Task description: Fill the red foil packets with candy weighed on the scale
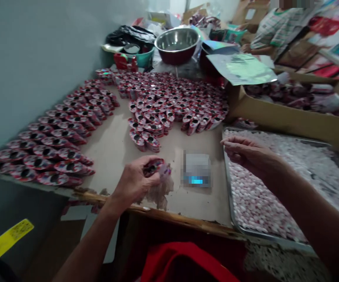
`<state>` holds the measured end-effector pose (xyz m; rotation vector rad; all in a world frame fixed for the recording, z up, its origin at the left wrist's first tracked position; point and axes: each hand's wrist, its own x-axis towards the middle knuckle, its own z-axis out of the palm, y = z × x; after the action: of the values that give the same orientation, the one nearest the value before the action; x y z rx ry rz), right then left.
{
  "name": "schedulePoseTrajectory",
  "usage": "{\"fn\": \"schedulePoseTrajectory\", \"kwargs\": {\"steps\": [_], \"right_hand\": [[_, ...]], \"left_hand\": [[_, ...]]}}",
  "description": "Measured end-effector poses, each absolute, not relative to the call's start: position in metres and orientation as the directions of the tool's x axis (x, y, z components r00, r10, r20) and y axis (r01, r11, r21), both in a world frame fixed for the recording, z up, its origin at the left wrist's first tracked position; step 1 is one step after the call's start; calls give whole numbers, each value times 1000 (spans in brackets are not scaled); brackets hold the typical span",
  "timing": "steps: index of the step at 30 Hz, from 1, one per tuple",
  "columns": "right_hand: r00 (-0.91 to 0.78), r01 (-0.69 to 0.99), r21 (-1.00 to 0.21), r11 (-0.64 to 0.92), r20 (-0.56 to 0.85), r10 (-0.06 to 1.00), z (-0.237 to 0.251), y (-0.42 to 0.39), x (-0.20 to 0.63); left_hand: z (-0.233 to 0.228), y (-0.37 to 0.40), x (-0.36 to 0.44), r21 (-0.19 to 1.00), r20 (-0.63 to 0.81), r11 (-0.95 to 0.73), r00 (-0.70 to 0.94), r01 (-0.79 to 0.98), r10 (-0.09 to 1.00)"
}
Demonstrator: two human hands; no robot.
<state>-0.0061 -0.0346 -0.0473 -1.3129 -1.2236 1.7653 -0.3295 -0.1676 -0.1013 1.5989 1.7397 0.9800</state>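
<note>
My left hand (136, 181) is closed around a small red-and-white foil pouch (154, 166), held open-end up just above the near edge of the worn table (113, 149). My right hand (247, 153) hovers over the left rim of a metal tray (231, 196) filled with small pink-and-white candies (275, 184); its fingers are pinched together, and whether a candy sits between them is too blurred to tell. Rows of the same open pouches (48, 145) lie along the left wall, and a bigger heap of pouches (172, 103) covers the far middle of the table.
A blurred small box (196, 169) lies between my hands. A cardboard box (289, 113) of filled pouches stands at right, a steel bowl (177, 41) and a teal basin (141, 56) at the back. Another person in a striped shirt (278, 27) sits far right.
</note>
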Motion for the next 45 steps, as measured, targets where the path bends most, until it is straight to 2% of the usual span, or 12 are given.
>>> {"fn": "schedulePoseTrajectory", "kwargs": {"steps": [2, 4, 7, 9, 13, 16, 20, 25, 28, 32, 36, 45], "right_hand": [[-275, 24, -912, -409, -399, 874, -49, -36, 10], [-228, -11, -900, -436, -423, 877, -51, -37, 20], [-178, -67, -870, -489, -472, 864, -55, -37, 29], [-174, -104, -828, -551, -531, 830, -57, -34, 34], [-187, -164, -764, -624, -597, 780, -63, -28, 37], [-351, -44, -792, -609, -559, 751, -66, -23, 27], [-554, 205, -863, -462, -491, 672, -63, -14, 3], [-626, 387, -886, -256, -456, 632, -51, -5, -16], [-602, 532, -842, -89, -450, 660, -43, -5, -21], [-535, 748, -638, 184, -414, 737, -27, -10, -31], [-600, 758, -536, 371, -350, 720, -21, -10, -38], [-652, 712, -543, 446, -274, 707, -23, -15, -40]], "left_hand": [[-90, -146, -298, 796, 196, -233, 126, 559, 972], [-87, -117, -261, 697, 277, -412, 309, 587, 910], [-98, -77, -222, 581, 206, -502, 481, 641, 852], [-108, -66, -215, 577, 157, -501, 514, 645, 843], [-119, -83, -236, 644, 282, -495, 420, 583, 862], [-115, -106, -261, 624, 374, -460, 275, 632, 885], [-106, -126, -283, 592, 417, -382, 136, 709, 899], [-96, -134, -298, 579, 520, -307, -52, 755, 852], [-96, -136, -306, 595, 494, -278, -71, 754, 866], [-100, -133, -306, 665, 426, -273, -52, 695, 903], [-101, -126, -298, 679, 416, -300, -15, 670, 909], [-113, -119, -284, 752, 338, -255, -24, 608, 941]]}}
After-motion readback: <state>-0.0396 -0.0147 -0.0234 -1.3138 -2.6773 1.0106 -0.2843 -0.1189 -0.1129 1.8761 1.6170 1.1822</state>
